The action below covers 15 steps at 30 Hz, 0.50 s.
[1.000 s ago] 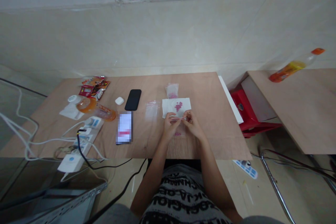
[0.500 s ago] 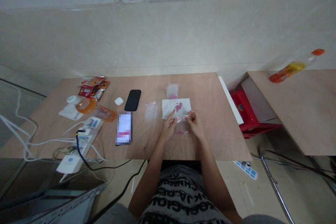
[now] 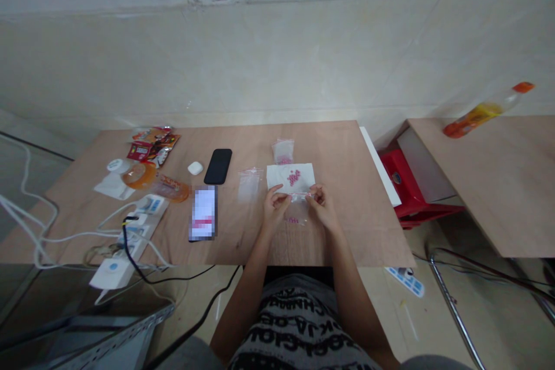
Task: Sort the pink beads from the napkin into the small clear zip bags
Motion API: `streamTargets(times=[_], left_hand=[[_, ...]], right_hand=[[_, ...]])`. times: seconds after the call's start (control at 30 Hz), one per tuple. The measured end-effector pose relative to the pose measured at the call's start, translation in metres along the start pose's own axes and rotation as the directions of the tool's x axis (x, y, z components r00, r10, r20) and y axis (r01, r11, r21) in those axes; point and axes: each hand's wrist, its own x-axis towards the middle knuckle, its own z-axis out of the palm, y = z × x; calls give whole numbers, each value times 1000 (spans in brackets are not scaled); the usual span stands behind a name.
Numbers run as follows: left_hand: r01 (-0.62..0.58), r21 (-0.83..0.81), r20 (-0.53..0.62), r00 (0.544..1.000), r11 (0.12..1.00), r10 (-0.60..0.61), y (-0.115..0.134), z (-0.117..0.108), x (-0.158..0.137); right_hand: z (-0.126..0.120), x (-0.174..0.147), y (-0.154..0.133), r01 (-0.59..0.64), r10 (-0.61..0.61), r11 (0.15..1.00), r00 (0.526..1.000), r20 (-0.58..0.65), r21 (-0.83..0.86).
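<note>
Between my two hands is a small clear zip bag [image 3: 297,211] with a few pink beads at its bottom. My left hand [image 3: 274,203] pinches the left end of the bag's top edge. At the right end of that edge, my right hand [image 3: 321,200] pinches it too. Just beyond lies a sheet of white paper [image 3: 277,174] carrying a cluster of pink beads [image 3: 294,177]. Behind the paper sits another zip bag [image 3: 283,150] with pink beads inside. Flat clear bags [image 3: 250,185] lie to the left of my left hand.
Left of the bags are a black phone [image 3: 218,166], a phone with a lit screen [image 3: 203,213] and a white case [image 3: 195,168]. Farther left lie an orange drink bottle [image 3: 156,180], snack packets [image 3: 152,144] and a power strip [image 3: 130,243] with cables. A red stool [image 3: 401,185] stands at right.
My left hand's extended index finger has drawn back from near the beads on the paper and curled, with the hand now at the bag's top edge. My right hand stays in place.
</note>
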Motion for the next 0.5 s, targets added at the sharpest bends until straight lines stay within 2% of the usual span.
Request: streamTargets(times=[0.3, 0.5], left_hand=[[-86, 5, 22, 996, 996, 86, -1, -1, -2], [-24, 13, 133, 991, 1000, 22, -6, 6, -6]], right_hand=[[1, -2, -5, -14, 13, 1000, 999, 43, 11], [2, -4, -10, -19, 18, 1000, 995, 97, 18]])
